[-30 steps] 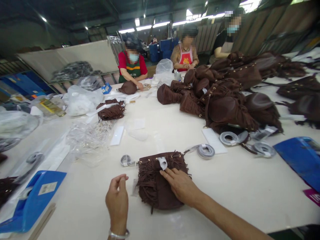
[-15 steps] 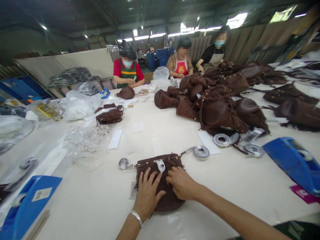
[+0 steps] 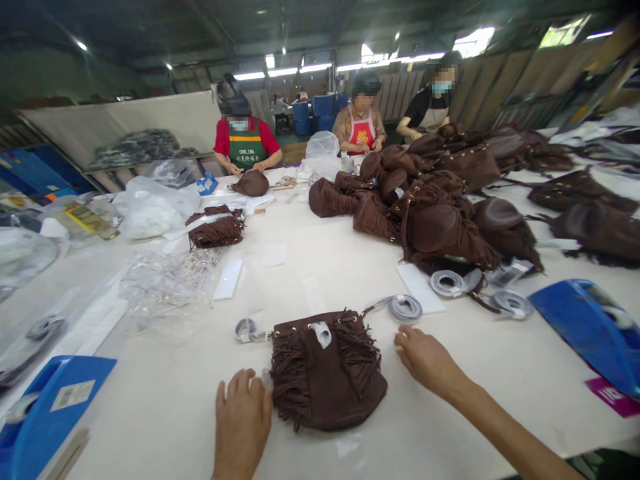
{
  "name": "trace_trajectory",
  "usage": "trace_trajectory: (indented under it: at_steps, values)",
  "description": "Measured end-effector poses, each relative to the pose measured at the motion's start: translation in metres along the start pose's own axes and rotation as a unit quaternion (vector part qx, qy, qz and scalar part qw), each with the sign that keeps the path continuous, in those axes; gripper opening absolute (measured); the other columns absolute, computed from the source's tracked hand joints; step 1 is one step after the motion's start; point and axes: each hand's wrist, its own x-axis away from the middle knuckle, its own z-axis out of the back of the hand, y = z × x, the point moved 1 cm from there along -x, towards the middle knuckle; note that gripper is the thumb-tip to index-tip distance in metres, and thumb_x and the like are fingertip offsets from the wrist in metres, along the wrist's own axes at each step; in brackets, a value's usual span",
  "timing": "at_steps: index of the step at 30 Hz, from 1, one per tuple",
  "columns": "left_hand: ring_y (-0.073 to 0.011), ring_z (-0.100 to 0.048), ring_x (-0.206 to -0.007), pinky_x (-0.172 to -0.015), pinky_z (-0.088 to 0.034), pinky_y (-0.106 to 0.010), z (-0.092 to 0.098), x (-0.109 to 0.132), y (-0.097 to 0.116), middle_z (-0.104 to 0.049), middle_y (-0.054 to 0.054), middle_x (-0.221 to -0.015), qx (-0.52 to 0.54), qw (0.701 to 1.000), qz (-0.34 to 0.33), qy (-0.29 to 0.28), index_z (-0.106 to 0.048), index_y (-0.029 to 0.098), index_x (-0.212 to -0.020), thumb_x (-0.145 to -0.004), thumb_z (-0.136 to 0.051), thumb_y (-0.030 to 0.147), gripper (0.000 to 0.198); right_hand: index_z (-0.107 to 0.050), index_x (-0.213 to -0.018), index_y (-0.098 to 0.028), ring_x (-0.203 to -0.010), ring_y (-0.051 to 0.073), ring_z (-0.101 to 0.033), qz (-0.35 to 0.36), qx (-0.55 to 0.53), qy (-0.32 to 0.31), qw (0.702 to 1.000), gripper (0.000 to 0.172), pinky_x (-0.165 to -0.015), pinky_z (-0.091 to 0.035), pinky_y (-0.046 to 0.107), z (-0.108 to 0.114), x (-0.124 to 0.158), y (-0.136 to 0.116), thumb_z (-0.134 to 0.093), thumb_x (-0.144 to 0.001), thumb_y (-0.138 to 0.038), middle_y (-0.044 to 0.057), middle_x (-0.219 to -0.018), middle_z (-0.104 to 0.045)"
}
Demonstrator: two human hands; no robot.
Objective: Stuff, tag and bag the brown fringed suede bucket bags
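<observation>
"OMLUN" on green apron (image 3: 246,151)

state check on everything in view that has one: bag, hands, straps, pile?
fringed brown bag: lying flat on the table, mouth away from the person, white tag at its top edge.
left hand: open, palm down, at the bag's left edge.
right hand: open, flat on the table, clear of the bag.
wrapped strap coil: rolled, beside the bag's top right.
pile of brown bags: heaped, unsorted.
blue bin: tipped on its side.

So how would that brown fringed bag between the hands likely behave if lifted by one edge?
Probably floppy: the fringed bag lies flat and slumped on the table, so it would likely sag. Its loose fringe strands would likely dangle and swing. It looks like soft suede, so probably not slippery.
</observation>
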Motion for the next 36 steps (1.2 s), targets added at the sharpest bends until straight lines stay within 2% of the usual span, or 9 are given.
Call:
trace_trajectory:
  at_steps: [2,4,7,10,17,25,29,32,36]
  values:
    - [-0.0326,-0.058,-0.104,-0.097,-0.039,-0.063,0.008,0.001,-0.011,-0.065,-0.016,-0.109,-0.029,0.998,0.049,0.004,-0.066,0.014,-0.09,-0.094,-0.042,0.028,0.027,-0.065,-0.09,-0.017,-0.089,0.025,-0.057,-0.005,-0.011,0.029,1.0,0.018,-0.077,-0.042,0.037,0.011,0.002,-0.012,-0.047,-0.091,-0.015,0.012,-0.097,-0.062]
    - [-0.0312,-0.058,-0.108,-0.102,-0.037,-0.061,0.02,-0.006,-0.001,-0.065,-0.017,-0.112,-0.005,0.999,0.038,0.038,-0.065,0.014,-0.097,-0.095,-0.041,0.028,0.028,-0.065,-0.099,-0.019,-0.097,0.024,-0.058,0.057,-0.081,0.065,0.993,0.024,-0.085,-0.043,0.038,0.021,0.002,-0.043,-0.042,-0.096,-0.02,0.011,-0.103,-0.064]
    - [-0.0232,-0.05,-0.124,-0.111,-0.036,-0.047,0.028,-0.025,0.044,-0.058,-0.012,-0.131,0.09,0.988,-0.116,0.047,-0.06,0.018,-0.119,-0.096,-0.041,0.026,0.031,-0.063,-0.117,-0.024,-0.117,0.021,-0.053,0.198,-0.172,0.064,0.963,0.027,-0.103,-0.038,0.037,0.02,0.0,-0.099,-0.044,-0.097,-0.027,0.007,-0.123,-0.062]
    - [-0.024,-0.043,-0.133,-0.113,-0.035,-0.051,0.014,-0.036,0.075,-0.052,-0.007,-0.141,0.103,0.964,-0.244,-0.031,-0.052,0.025,-0.134,-0.094,-0.046,0.029,0.04,-0.056,-0.132,-0.024,-0.131,0.026,-0.043,0.226,-0.148,0.05,0.962,0.039,-0.113,-0.027,0.047,-0.003,-0.002,-0.125,-0.05,-0.095,-0.033,0.008,-0.138,-0.054]
    - [-0.0307,-0.025,-0.144,-0.114,-0.025,-0.059,-0.038,-0.014,0.061,-0.032,-0.007,-0.156,0.034,0.979,-0.201,0.001,-0.031,0.027,-0.149,-0.095,-0.047,0.035,0.057,-0.045,-0.144,-0.028,-0.139,0.029,-0.033,0.194,-0.123,0.051,0.972,0.048,-0.112,-0.027,0.052,-0.04,-0.002,-0.096,-0.041,-0.099,-0.045,0.004,-0.151,-0.042]
    - [-0.0296,-0.023,-0.145,-0.115,-0.024,-0.057,-0.046,-0.012,0.072,-0.031,-0.005,-0.157,0.042,0.982,-0.181,0.027,-0.033,0.026,-0.148,-0.095,-0.046,0.033,0.055,-0.046,-0.143,-0.028,-0.138,0.026,-0.034,0.223,-0.132,0.054,0.964,0.047,-0.112,-0.028,0.049,-0.033,-0.007,-0.086,-0.038,-0.1,-0.047,0.003,-0.15,-0.042]
    - [-0.0287,-0.025,-0.145,-0.115,-0.024,-0.056,-0.048,-0.008,0.069,-0.032,-0.008,-0.156,0.045,0.981,-0.184,0.043,-0.033,0.024,-0.148,-0.095,-0.046,0.033,0.056,-0.049,-0.14,-0.025,-0.136,0.022,-0.039,0.243,-0.131,0.104,0.955,0.045,-0.11,-0.035,0.043,-0.026,0.006,-0.063,-0.043,-0.099,-0.04,0.007,-0.147,-0.046]
    - [-0.0313,-0.025,-0.144,-0.115,-0.023,-0.058,-0.042,-0.004,0.067,-0.032,-0.012,-0.155,0.051,0.987,-0.137,0.059,-0.035,0.018,-0.147,-0.094,-0.048,0.04,0.059,-0.057,-0.129,-0.022,-0.127,0.023,-0.05,0.128,-0.11,0.168,0.971,0.036,-0.104,-0.042,0.041,-0.021,0.014,-0.02,-0.037,-0.1,-0.031,0.01,-0.138,-0.055]
    - [-0.0343,-0.031,-0.141,-0.113,-0.027,-0.061,-0.017,-0.014,0.063,-0.042,-0.014,-0.149,0.066,0.992,-0.061,0.089,-0.052,0.014,-0.133,-0.094,-0.048,0.043,0.048,-0.046,-0.132,-0.012,-0.1,0.029,-0.066,-0.177,-0.092,0.156,0.967,0.048,-0.079,-0.053,0.04,-0.018,0.006,0.037,-0.033,-0.1,-0.045,0.018,-0.121,-0.063]
